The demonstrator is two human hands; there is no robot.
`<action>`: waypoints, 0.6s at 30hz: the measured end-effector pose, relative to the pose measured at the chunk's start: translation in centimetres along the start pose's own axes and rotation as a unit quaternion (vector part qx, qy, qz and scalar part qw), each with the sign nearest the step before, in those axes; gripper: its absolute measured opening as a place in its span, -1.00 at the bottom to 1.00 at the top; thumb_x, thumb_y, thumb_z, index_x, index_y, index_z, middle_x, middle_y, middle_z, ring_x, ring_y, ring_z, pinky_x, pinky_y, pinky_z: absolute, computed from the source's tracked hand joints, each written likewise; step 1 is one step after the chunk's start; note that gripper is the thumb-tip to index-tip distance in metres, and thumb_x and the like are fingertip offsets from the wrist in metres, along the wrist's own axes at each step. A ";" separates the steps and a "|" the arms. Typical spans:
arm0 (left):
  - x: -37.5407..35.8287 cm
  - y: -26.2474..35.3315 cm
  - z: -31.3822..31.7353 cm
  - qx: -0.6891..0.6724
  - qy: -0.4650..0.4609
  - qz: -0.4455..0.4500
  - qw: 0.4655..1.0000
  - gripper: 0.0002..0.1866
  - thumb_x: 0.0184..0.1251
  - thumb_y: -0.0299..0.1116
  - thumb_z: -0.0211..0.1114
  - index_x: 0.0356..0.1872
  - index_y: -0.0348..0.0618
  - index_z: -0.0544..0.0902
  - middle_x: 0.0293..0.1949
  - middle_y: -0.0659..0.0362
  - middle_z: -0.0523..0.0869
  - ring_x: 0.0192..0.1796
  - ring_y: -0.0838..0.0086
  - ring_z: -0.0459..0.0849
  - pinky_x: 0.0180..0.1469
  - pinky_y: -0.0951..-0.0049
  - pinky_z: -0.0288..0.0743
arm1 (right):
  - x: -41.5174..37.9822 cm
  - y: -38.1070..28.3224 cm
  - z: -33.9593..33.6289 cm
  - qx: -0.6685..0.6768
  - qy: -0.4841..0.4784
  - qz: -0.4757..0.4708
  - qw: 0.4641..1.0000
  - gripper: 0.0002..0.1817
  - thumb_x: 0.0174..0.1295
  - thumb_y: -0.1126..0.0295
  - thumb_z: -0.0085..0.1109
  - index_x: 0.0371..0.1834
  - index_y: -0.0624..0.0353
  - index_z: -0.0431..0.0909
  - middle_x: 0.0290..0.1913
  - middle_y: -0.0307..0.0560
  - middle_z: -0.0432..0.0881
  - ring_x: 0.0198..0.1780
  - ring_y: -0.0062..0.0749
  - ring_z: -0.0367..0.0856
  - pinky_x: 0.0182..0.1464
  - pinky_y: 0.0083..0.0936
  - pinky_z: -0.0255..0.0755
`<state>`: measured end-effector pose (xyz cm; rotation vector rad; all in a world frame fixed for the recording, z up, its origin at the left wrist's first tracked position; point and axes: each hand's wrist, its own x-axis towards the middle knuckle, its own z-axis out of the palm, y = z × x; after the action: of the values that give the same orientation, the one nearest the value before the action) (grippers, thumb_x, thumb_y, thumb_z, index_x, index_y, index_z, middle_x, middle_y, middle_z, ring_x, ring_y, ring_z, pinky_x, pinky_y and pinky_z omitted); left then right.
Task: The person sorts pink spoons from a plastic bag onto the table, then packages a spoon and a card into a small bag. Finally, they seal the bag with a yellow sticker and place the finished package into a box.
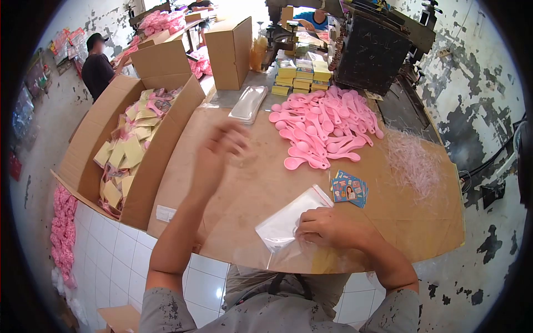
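Observation:
My left hand is raised over the left part of the cardboard-covered table, blurred by motion, with its fingers smeared. Beyond it lies a stack of clear plastic bags. My right hand pinches a clear plastic bag with a red line along its top edge, near the table's front. Just right of that bag sit several blue printed cards in a loose fan. A large heap of pink spoons lies behind the cards.
An open cardboard box holding packed items with yellow cards stands at left. Stacks of cards, an upright box and a black machine stand behind. Shredded strands lie right. One person stands at back left; another is beyond.

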<state>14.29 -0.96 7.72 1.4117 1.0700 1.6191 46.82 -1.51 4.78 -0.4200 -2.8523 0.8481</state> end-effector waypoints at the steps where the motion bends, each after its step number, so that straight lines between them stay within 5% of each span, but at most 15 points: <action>1: -0.8 -0.6 1.1 0.027 -0.115 -0.024 0.993 -0.51 0.49 -0.35 0.35 0.40 -0.12 0.56 0.07 0.15 0.76 -0.01 0.50 0.76 0.06 0.37 0.60 | 0.0 0.0 -0.2 -0.002 0.003 -0.002 1.000 -0.82 0.37 0.33 0.32 -0.04 0.11 0.71 -0.11 -0.09 0.65 -0.04 -0.11 0.68 0.05 -0.20 0.57; 3: -2.6 0.2 3.7 0.119 -0.292 0.000 0.949 -0.44 0.42 -0.40 0.44 0.41 -0.14 0.55 0.08 0.15 0.76 -0.04 0.48 0.76 0.09 0.32 0.61 | 0.0 -0.4 -0.9 -0.021 0.026 0.008 0.999 -0.84 0.36 0.35 0.32 -0.07 0.11 0.71 -0.14 -0.08 0.66 -0.06 -0.12 0.69 0.02 -0.22 0.58; 5: -4.3 0.7 6.1 0.156 -0.342 0.036 0.926 -0.40 0.43 -0.33 0.47 0.45 -0.16 0.52 0.03 0.10 0.80 -0.07 0.42 0.78 0.08 0.27 0.64 | -0.1 -1.5 -2.3 -0.053 0.062 0.035 0.996 -0.86 0.33 0.38 0.34 -0.10 0.13 0.71 -0.16 -0.06 0.66 -0.08 -0.11 0.70 -0.02 -0.24 0.58; 8: -4.6 1.2 7.3 0.188 -0.424 -0.103 0.880 -0.34 0.40 -0.35 0.51 0.47 -0.22 0.50 -0.02 0.05 0.82 0.00 0.40 0.80 0.15 0.35 0.64 | 0.1 -0.6 -3.8 -0.050 0.162 0.002 0.985 -0.80 0.28 0.37 0.42 -0.09 0.15 0.71 -0.15 -0.04 0.69 -0.11 -0.13 0.72 -0.06 -0.28 0.59; 11: -4.3 -0.5 7.0 0.155 -0.404 -0.182 0.883 -0.32 0.46 -0.37 0.48 0.53 -0.21 0.42 -0.03 0.09 0.84 -0.02 0.47 0.81 0.10 0.39 0.66 | -0.5 -0.2 -6.6 0.122 0.137 0.069 0.981 -0.71 0.20 0.35 0.50 -0.05 0.18 0.72 -0.12 -0.02 0.70 -0.06 -0.12 0.71 0.01 -0.24 0.58; 14: -4.2 -2.1 6.2 0.016 -0.332 -0.202 0.921 -0.30 0.52 -0.43 0.40 0.59 -0.24 0.31 0.01 0.02 0.84 -0.05 0.48 0.82 0.03 0.40 0.70 | -3.1 5.2 -8.6 -0.023 0.213 0.154 0.964 -0.66 0.16 0.34 0.57 -0.04 0.21 0.75 -0.09 -0.04 0.71 -0.02 -0.15 0.71 0.08 -0.28 0.58; 18: -3.5 -2.8 5.9 -0.071 -0.270 -0.238 0.930 -0.25 0.54 -0.46 0.38 0.63 -0.33 0.22 0.05 0.00 0.82 -0.08 0.51 0.83 0.00 0.46 0.70 | -6.4 9.0 -7.0 -0.102 0.192 0.260 0.941 -0.65 0.14 0.34 0.58 -0.05 0.22 0.75 -0.06 -0.02 0.68 0.03 -0.16 0.68 0.14 -0.27 0.53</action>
<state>20.59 -2.32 4.11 1.2671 0.8558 0.8670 56.39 7.38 5.31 -1.2539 -2.4879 0.4565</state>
